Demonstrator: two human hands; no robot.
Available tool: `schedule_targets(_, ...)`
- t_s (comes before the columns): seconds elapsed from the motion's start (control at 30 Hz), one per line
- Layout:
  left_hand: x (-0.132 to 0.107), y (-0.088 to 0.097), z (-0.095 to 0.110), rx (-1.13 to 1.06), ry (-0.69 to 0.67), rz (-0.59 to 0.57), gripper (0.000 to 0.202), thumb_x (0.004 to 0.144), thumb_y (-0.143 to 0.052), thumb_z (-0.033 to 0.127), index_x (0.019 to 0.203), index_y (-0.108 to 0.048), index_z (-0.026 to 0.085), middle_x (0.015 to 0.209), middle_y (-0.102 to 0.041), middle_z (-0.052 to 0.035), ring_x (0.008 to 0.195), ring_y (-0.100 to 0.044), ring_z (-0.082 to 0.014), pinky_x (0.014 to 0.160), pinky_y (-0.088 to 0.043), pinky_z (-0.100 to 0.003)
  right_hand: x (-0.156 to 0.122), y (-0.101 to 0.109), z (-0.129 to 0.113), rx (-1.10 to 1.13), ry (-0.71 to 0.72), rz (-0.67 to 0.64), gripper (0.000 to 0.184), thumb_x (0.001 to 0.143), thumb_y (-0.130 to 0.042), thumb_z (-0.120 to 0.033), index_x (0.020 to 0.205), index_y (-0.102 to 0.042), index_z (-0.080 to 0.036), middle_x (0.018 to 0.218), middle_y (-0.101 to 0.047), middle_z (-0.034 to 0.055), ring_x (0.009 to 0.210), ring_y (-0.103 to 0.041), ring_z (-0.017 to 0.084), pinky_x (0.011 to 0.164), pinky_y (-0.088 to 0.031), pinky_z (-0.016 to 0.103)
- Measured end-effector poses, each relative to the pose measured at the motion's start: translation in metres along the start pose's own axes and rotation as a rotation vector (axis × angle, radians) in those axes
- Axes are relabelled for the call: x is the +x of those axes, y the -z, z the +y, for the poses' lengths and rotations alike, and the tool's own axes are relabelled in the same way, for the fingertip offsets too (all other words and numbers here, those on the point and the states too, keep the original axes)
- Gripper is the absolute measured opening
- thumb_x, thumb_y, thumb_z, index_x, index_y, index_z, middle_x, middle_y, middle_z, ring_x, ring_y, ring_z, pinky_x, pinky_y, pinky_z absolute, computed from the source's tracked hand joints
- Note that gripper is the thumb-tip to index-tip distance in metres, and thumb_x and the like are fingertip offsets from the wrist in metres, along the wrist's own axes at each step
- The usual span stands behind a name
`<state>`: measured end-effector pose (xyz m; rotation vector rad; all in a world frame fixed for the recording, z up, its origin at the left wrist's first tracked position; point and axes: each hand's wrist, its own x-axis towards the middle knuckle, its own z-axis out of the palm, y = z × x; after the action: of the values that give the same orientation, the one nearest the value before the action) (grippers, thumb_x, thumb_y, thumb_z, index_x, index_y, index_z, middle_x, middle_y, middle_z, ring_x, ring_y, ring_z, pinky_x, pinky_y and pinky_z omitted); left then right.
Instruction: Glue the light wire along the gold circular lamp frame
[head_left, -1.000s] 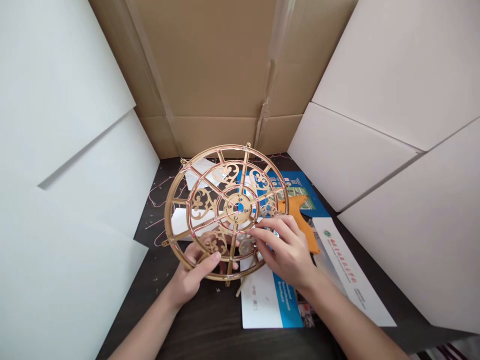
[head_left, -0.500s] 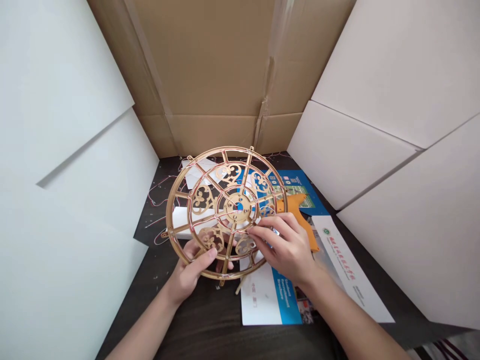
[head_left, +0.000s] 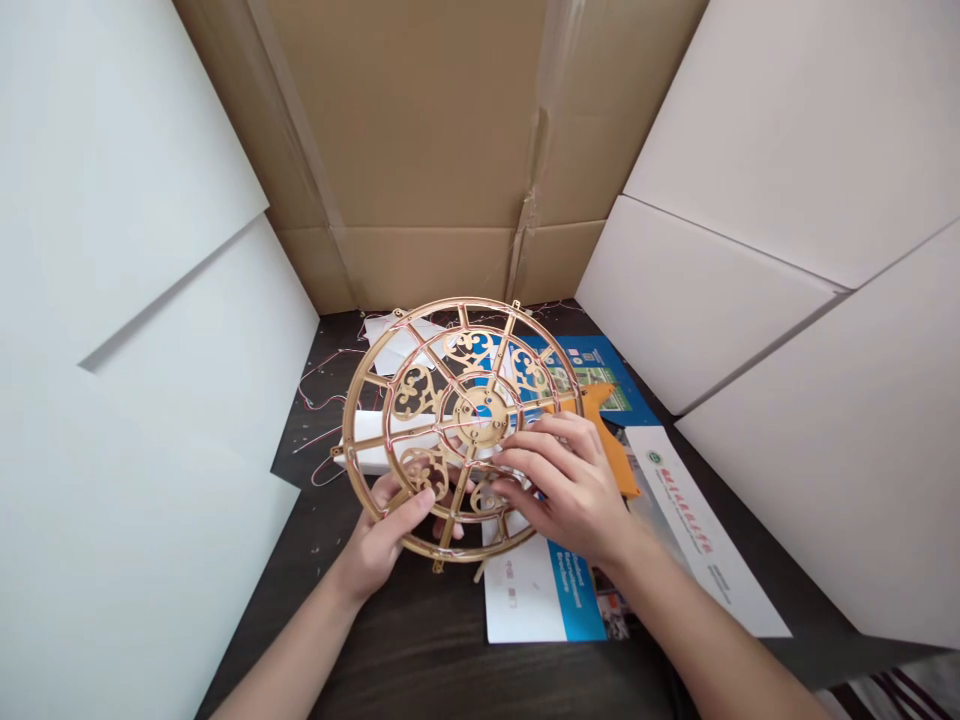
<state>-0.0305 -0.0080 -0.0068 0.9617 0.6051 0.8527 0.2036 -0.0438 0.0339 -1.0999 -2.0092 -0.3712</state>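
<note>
A round gold openwork frame (head_left: pixel 452 510), with rings, spokes and scroll ornaments, is tilted above the table. Thin red and white wire (head_left: pixel 415 434) runs along its spokes and rings. My left hand (head_left: pixel 386 535) is closed on the lower left rim, thumb in front and other fingers behind. Over the lower right of the frame, my right hand (head_left: pixel 574 485) has its fingers curled at the inner rings. Its fingertips touch there, and whatever small thing they hold is hidden.
Behind the frame lie white paper (head_left: pixel 397 345), loose wires (head_left: pixel 319 400) and a white box-like piece (head_left: pixel 367 430) on the dark table (head_left: pixel 420 640). Brochures (head_left: pixel 525 605) and an orange piece (head_left: pixel 619 465) lie to the right. Cardboard (head_left: pixel 420 130) and white panels (head_left: pixel 765 300) enclose the space.
The frame has shifted slightly right in the view. My right hand's fingers have spread a little and lie lower over the inner rings; my left hand keeps its hold.
</note>
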Motion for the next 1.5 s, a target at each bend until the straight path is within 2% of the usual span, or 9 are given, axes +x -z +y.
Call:
schedule_targets(0.4,-0.001,0.003,0.001,-0.016,0.009,0.055,0.034,0.085,-0.075,0.041,0.108,-0.075,0.014,0.095,-0.075,-0.0146,0.069,-0.072,-0.0249,0.057,-0.062,-0.033,0.000,0.007,0.007,0.006,-0.011,0.015,0.013,0.098,-0.064,-0.029,0.106,-0.067,-0.019,0.102,-0.070,0.0044,0.100,-0.056,0.023,0.094,-0.046,0.040)
schedule_targets(0.6,0.002,-0.004,0.005,-0.015,-0.085,0.170,0.040,0.080,-0.080,0.041,0.108,-0.075,0.013,0.094,-0.076,-0.0144,0.064,-0.071,-0.0239,0.058,-0.063,-0.034,-0.004,0.034,0.040,-0.316,-0.375,0.173,0.020,0.101,-0.052,-0.030,0.097,-0.065,-0.016,0.092,-0.069,0.0073,0.084,-0.061,0.020,0.080,-0.046,0.034)
schedule_targets(0.67,0.004,-0.008,0.008,-0.011,-0.133,0.231,0.045,0.076,-0.082,0.043,0.108,-0.075,0.012,0.094,-0.076,-0.0144,0.064,-0.071,-0.0240,0.058,-0.063,-0.034,-0.008,0.040,0.048,-0.381,-0.602,0.053,0.031,0.102,-0.049,-0.042,0.097,-0.066,-0.017,0.091,-0.069,0.0074,0.079,-0.062,0.020,0.070,-0.044,0.032)
schedule_targets(0.8,0.007,-0.015,0.011,-0.019,-0.162,0.302,0.045,0.073,-0.085,0.046,0.101,-0.076,0.013,0.094,-0.077,-0.0131,0.064,-0.071,-0.0235,0.058,-0.064,-0.033,-0.017,0.040,0.054,-0.464,-0.978,-0.381,0.066,0.093,-0.050,-0.069,0.124,-0.062,-0.012,0.114,-0.066,0.0172,0.096,-0.065,0.033,0.065,-0.043,0.034)
schedule_targets(0.87,0.006,-0.017,0.011,-0.030,-0.173,0.319,0.042,0.073,-0.085,0.046,0.098,-0.076,0.013,0.093,-0.077,-0.0123,0.065,-0.072,-0.0231,0.059,-0.064,-0.032,-0.021,0.035,0.057,-0.431,-1.067,-0.515,0.079,0.087,-0.054,-0.076,0.128,-0.059,-0.009,0.119,-0.063,0.0209,0.100,-0.064,0.038,0.066,-0.045,0.037)
schedule_targets(0.97,0.005,-0.017,0.010,-0.032,-0.205,0.333,0.040,0.073,-0.085,0.045,0.095,-0.076,0.013,0.092,-0.077,-0.0120,0.063,-0.071,-0.0220,0.058,-0.063,-0.031,-0.026,0.027,0.064,-0.329,-1.091,-0.585,0.071,0.082,-0.063,-0.072,0.118,-0.065,-0.011,0.118,-0.062,0.0190,0.089,-0.066,0.032,0.063,-0.045,0.035)
schedule_targets(1.1,0.005,-0.015,0.011,-0.084,-0.289,0.401,0.040,0.070,-0.087,0.043,0.095,-0.076,0.014,0.087,-0.077,-0.0093,0.057,-0.068,-0.0191,0.049,-0.059,-0.027,-0.034,0.019,0.075,-0.257,-1.080,-0.524,0.055,0.079,-0.070,-0.058,0.109,-0.067,-0.012,0.113,-0.062,0.0151,0.072,-0.063,0.020,0.059,-0.045,0.031)
schedule_targets(1.27,0.008,-0.016,0.019,-0.204,-0.381,0.508,0.046,0.061,-0.090,0.044,0.095,-0.076,0.016,0.090,-0.077,-0.0065,0.061,-0.069,-0.0192,0.048,-0.059,-0.026,-0.040,0.022,0.084,-0.129,-1.122,-0.371,0.034,0.078,-0.071,-0.043,0.096,-0.071,-0.014,0.105,-0.065,0.0131,0.081,-0.063,0.023,0.070,-0.049,0.032)
schedule_targets(1.5,0.005,-0.017,0.017,-0.239,-0.369,0.482,0.041,0.067,-0.085,0.041,0.098,-0.075,0.016,0.091,-0.077,-0.0077,0.065,-0.070,-0.0188,0.051,-0.058,-0.025,-0.037,0.036,0.092,0.296,-1.315,-0.063,0.046,0.084,-0.067,-0.044,0.118,-0.065,-0.013,0.091,-0.070,0.0116,0.077,-0.068,0.025,0.063,-0.052,0.032)
